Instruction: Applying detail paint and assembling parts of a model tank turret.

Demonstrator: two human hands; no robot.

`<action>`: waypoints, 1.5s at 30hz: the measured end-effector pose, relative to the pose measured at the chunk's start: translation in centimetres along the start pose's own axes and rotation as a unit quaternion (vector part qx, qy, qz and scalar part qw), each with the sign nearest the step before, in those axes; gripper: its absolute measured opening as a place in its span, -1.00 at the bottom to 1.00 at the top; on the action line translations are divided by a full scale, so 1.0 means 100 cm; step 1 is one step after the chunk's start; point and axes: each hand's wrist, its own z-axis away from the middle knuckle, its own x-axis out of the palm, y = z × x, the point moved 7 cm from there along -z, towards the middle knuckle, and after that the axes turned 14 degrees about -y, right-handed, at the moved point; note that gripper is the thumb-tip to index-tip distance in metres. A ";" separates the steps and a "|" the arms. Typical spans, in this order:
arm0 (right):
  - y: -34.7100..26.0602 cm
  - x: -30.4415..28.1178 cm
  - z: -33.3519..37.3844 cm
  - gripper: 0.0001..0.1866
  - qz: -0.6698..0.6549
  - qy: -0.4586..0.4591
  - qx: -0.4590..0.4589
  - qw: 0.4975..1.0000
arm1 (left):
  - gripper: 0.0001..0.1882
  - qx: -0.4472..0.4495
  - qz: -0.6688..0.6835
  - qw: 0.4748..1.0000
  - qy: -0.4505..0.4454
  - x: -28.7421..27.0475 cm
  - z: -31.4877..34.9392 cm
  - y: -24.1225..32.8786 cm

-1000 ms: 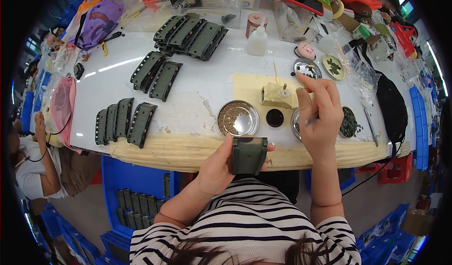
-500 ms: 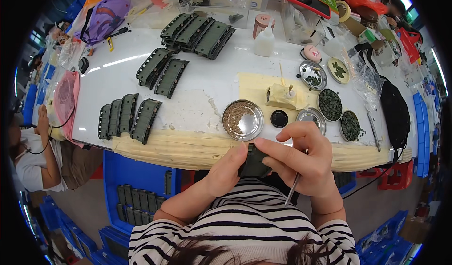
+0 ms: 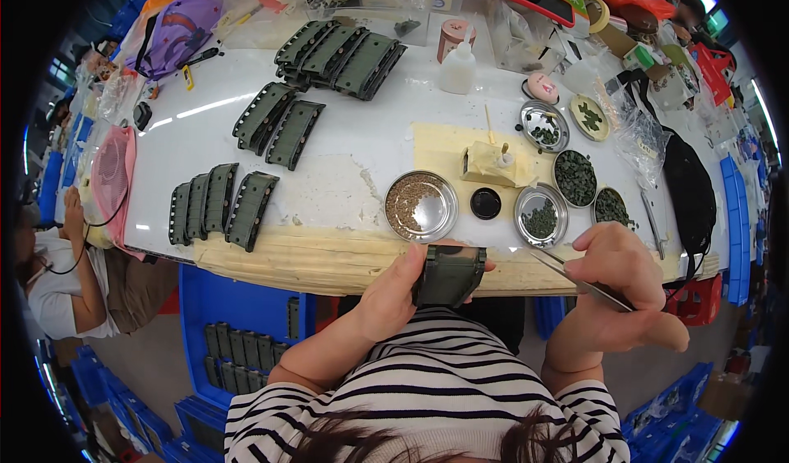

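My left hand (image 3: 388,300) grips a dark green, slightly curved plastic panel (image 3: 449,280) at the table's near edge, its fingertips showing at the panel's right side. In my right hand (image 3: 618,282), held apart to the right, is a pair of metal tweezers (image 3: 606,295). Their tips point up and left, toward a metal dish (image 3: 552,201) holding small green pieces. Beyond the panel sits a metal dish (image 3: 433,213) with small brown parts. A small black round dish (image 3: 486,204) stands between the two. Whether the tips hold anything is too small to tell.
More green panels (image 3: 345,56) lie in groups on the left. Two tins of green pieces (image 3: 575,180) stand on the right, near a yellow taped block (image 3: 490,165) and a white squeeze bottle (image 3: 458,71). A blue crate (image 3: 191,323) is below. Someone (image 3: 74,274) sits at far left.
My right hand has left the panel and moved right, swinging the tweezers to point up and left. My left hand has kept its hold; the panel now shows its broad face.
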 end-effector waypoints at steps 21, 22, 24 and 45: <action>0.008 0.050 -0.020 -0.75 -0.088 -0.163 -0.025 0.982 | -0.38 -0.003 -0.084 0.996 -0.027 0.000 0.001 0.005; 0.007 0.051 -0.020 -0.75 -0.086 -0.166 -0.024 0.982 | -0.38 0.002 -0.088 0.996 -0.031 0.001 0.001 0.007; 0.006 0.052 -0.021 -0.75 -0.080 -0.170 -0.027 0.982 | -0.39 0.007 -0.086 0.996 -0.032 0.001 0.000 0.007; 0.026 0.025 -0.008 -0.59 -0.175 -0.006 -0.002 0.985 | -0.32 0.054 -0.225 0.956 0.178 -0.021 0.043 0.060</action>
